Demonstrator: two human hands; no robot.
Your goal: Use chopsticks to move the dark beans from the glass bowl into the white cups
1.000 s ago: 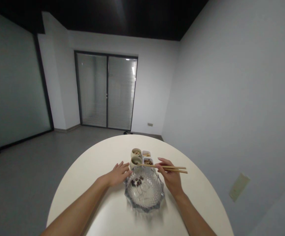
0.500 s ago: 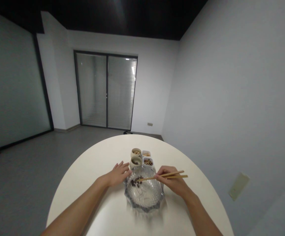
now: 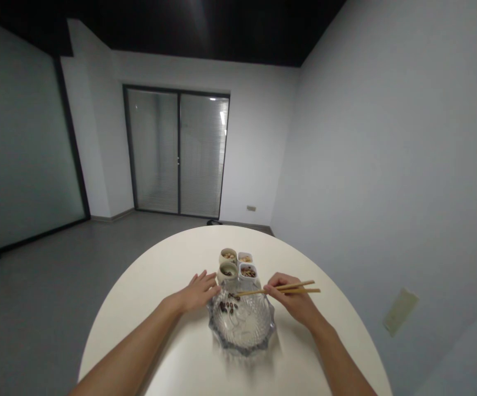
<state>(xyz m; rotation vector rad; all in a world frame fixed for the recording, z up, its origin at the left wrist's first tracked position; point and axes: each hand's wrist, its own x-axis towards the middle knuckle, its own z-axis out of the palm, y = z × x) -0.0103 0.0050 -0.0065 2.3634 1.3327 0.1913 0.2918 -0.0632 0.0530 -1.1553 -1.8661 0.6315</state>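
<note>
My left hand (image 3: 199, 292) lies flat and open on the table, its fingertips next to the rim of a cut-glass bowl (image 3: 259, 330). Several dark beans (image 3: 227, 306) sit in the bowl's left part. My right hand (image 3: 290, 301) grips a pair of wooden chopsticks (image 3: 282, 290), whose tips reach left over the bowl's far side. Behind the bowl stand a pair of round cream cups (image 3: 227, 273) and a pair of small square white dishes (image 3: 248, 271), all holding food.
Everything stands on a round cream table (image 3: 151, 308), whose far edge curves close to a white wall on the right. A grey floor surrounds it, and a glass door with blinds (image 3: 176, 154) stands at the back.
My right hand has shifted rightward, drawing the chopstick tips from above the beans toward the bowl's far rim. My left hand and the bowl have not moved.
</note>
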